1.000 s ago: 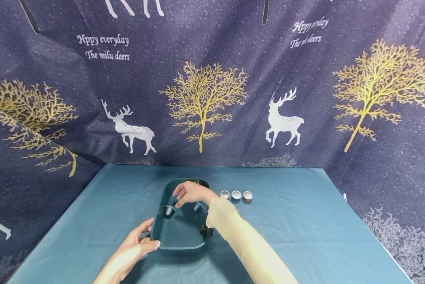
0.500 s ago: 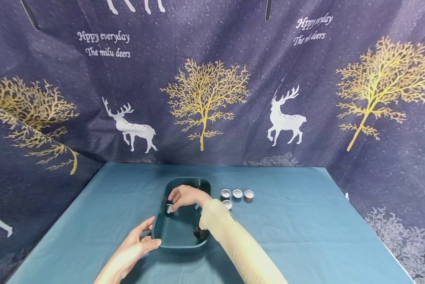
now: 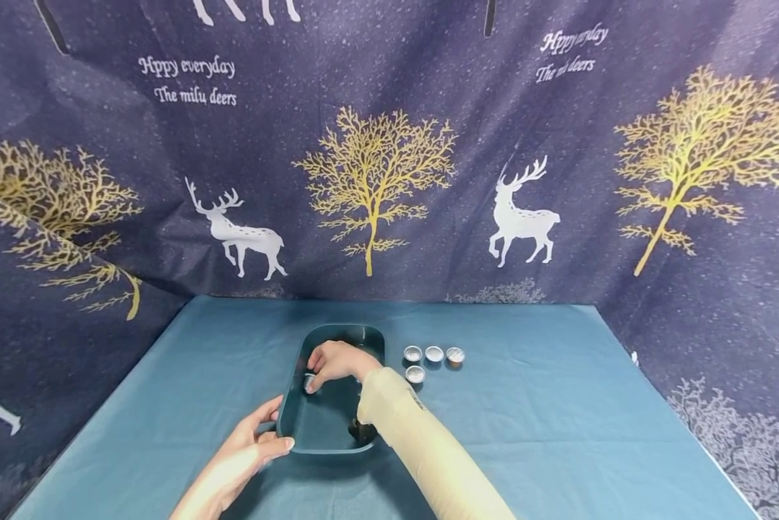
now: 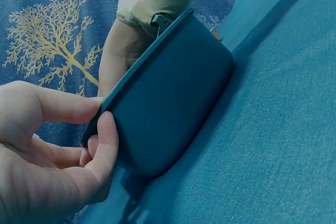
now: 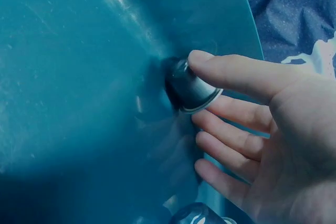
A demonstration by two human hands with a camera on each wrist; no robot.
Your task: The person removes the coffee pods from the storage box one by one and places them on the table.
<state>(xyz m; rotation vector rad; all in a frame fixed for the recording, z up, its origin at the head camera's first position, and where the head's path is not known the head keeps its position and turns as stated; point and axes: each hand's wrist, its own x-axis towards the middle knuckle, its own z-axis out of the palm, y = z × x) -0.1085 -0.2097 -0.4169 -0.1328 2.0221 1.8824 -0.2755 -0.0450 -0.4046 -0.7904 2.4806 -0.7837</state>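
Note:
A dark teal plastic bin sits on the table, and my left hand grips its near left corner. In the left wrist view, thumb and fingers pinch the rim of the bin. My right hand reaches inside. Thumb and index finger pinch a dark coffee capsule with a silvery rim, which lies on its side against the bin wall. Another dark capsule lies in the bin at the bottom edge of the right wrist view. The right forearm hides part of the bin's inside in the head view.
Several coffee capsules with silver lids up stand on the teal cloth right of the bin. One is nearer than the others. A dark blue patterned curtain hangs behind the table.
My right hand has moved down and slightly left in the bin and taken hold of the dark capsule. The sleeve has uncovered the nearer capsule outside. My left hand keeps its grip.

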